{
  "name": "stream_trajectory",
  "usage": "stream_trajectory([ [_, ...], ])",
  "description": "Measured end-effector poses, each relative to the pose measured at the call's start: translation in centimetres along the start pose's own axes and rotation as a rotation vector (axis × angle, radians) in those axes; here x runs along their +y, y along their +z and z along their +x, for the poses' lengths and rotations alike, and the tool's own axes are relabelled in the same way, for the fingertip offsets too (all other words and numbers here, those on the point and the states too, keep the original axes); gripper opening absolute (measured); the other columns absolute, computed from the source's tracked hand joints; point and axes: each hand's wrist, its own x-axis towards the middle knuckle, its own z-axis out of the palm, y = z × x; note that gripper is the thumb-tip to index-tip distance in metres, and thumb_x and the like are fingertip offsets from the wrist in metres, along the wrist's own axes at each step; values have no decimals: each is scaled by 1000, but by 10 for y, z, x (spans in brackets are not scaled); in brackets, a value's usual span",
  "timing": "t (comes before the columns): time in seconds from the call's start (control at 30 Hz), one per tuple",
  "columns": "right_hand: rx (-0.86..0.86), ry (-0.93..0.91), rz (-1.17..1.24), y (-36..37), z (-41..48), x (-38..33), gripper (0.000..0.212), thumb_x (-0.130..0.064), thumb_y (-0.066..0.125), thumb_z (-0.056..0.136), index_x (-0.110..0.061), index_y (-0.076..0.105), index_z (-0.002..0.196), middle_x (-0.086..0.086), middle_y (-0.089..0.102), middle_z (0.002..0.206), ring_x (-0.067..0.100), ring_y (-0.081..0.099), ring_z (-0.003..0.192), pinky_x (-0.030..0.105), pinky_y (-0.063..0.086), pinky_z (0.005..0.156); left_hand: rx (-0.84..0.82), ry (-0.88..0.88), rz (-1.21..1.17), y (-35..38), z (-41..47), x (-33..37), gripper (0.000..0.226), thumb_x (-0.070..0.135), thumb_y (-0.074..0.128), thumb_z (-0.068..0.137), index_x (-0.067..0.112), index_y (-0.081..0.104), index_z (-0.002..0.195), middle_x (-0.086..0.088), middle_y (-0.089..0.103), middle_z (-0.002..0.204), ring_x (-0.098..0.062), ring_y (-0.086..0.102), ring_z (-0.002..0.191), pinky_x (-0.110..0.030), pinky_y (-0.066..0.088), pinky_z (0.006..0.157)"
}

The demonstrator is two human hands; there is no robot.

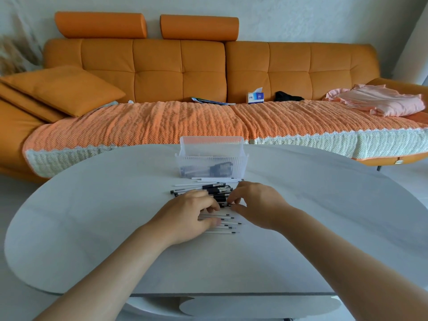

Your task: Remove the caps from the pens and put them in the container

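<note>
At the centre of the frame we see the left hand (pixel 192 212) and right hand (pixel 252 202) meeting over the pile of pens (pixel 206 189) on the white table (pixel 92 216). Their curled fingertips are apparently pinching one black-capped pen (pixel 225 205) between them. The clear container (pixel 212 149) stands just above the pile, with dark items (pixel 217 169) inside.

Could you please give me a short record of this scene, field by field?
table: white, oval
container: clear, at the table's far side, dark items inside
capped pens: pile in front of the container
bare pens: row under the hands
left hand: grips a pen
right hand: pinches that pen's black end
</note>
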Motion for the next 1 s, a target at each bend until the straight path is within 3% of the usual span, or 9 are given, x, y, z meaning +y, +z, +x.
stream_trajectory([
  [0.27,-1,24,15,0,5,-5,17,-40,60,93,-35,70,106,-15,61,101,11,55,91,27,43,73,-23,12,32,-4,-3,1,37,59,63,82,38,62,112,20,50,106,1,44,107,-26,42,89],
  [0.37,56,32,61,-4,6,-4,11,-37,63,92,-35,70,100,-16,62,99,6,55,82,26,47,73,133,63,21,-8,2,-1,32,46,64,88,27,62,113,16,52,105,-4,45,105,-30,45,88],
  [0.5,180,4,161,-9,8,-3,6,-31,70,88,-37,67,89,-18,60,94,-4,53,69,17,37,63,291,85,134,-13,10,-2,30,35,61,91,17,64,116,6,56,109,-16,49,105,-31,41,89],
  [0.6,266,-28,238,-11,8,-5,8,-25,71,88,-32,69,89,-19,58,91,3,56,67,23,46,64,261,55,236,-14,13,-3,31,40,50,95,20,67,111,7,63,104,-18,54,100,-32,38,83],
  [0.67,283,-41,238,-12,7,-6,8,-24,72,87,-31,69,91,-21,57,91,5,59,69,25,50,65,223,7,185,-17,13,-1,23,35,52,97,22,68,107,8,66,97,-17,57,95,-31,41,76],
  [0.77,222,-50,204,-12,5,-7,15,-25,72,86,-33,66,97,-19,60,93,2,58,75,23,50,68,184,-52,105,-18,12,3,18,33,55,96,24,66,107,11,60,94,-12,55,93,-32,47,71],
  [0.9,86,-53,161,-11,1,-11,22,-42,59,94,-34,63,115,-17,63,98,7,59,82,28,51,73,170,-33,68,-15,12,6,15,34,61,93,27,66,106,12,56,92,-11,55,89,-33,48,69],
  [1.0,34,-85,142,-10,2,-13,23,-38,49,100,-28,67,110,-9,66,95,12,59,84,35,51,75,185,-17,19,-13,13,10,15,32,63,91,28,64,106,14,60,96,-9,56,90,-33,49,72],
])
